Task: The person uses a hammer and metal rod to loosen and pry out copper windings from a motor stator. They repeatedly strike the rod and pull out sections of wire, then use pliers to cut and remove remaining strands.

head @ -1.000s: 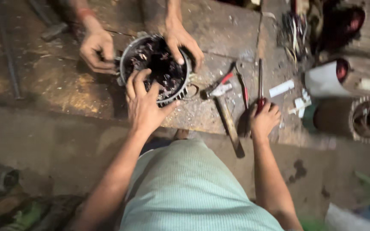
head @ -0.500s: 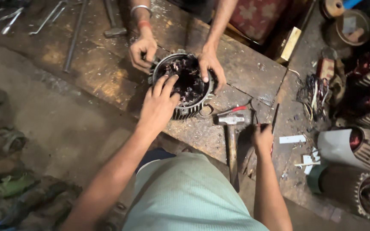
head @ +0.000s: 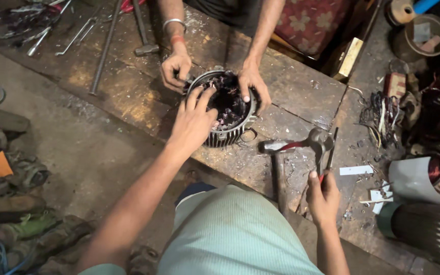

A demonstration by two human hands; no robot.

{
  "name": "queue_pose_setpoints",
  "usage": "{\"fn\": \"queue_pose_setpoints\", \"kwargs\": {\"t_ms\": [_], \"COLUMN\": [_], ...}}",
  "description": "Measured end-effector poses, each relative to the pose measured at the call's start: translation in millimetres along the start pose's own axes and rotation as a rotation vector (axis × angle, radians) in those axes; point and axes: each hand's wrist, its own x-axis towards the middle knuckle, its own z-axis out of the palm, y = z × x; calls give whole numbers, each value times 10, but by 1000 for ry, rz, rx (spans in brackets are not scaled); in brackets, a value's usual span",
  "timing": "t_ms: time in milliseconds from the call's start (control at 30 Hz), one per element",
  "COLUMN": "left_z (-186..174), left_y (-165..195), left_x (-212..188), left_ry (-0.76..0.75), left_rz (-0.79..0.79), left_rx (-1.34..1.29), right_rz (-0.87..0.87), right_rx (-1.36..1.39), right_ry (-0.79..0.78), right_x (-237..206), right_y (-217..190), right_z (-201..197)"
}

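Stator: round grey finned metal motor stator (head: 227, 109) with dark windings, upper centre of tabletop (head: 128, 97), unmoved | left hand (head: 193, 125) stays on rim, fingers spread | right hand (head: 323, 196) has closed fingers on red-handled tool (head: 328, 155) | co-worker's hands (head: 175, 69) steady it.

A motor repair workshop: gritty workbench (head: 128, 97), hammer (head: 281, 153), stripped stators (head: 423, 178), copper windings (head: 383, 114).

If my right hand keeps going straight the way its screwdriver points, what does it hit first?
Probably the hammer head: the right hand aims its red-handled screwdriver up the bench, and the tip already lies beside it. Depth is unclear; it may slide past.
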Motion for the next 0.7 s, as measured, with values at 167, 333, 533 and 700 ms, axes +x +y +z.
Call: {"fn": "queue_pose_setpoints", "kwargs": {"t_ms": [167, 333, 533, 700], "left_z": [149, 216, 131, 138], "left_y": [-21, -79, -272, -412], "left_x": [21, -4, -40, -53], "left_ry": [75, 74, 30, 61], "left_rz": [73, 40, 74, 104], "left_rx": [95, -20, -170, -246], "right_rz": [9, -37, -231, -348], "right_rx": [-142, -311, -489, -575], "right_ry": [25, 27, -42, -135], "right_x": [-279, -486, -607, -518], "right_y": [-110, -341, -904, -1411], "right_z": [-76, 76, 364, 674]}}
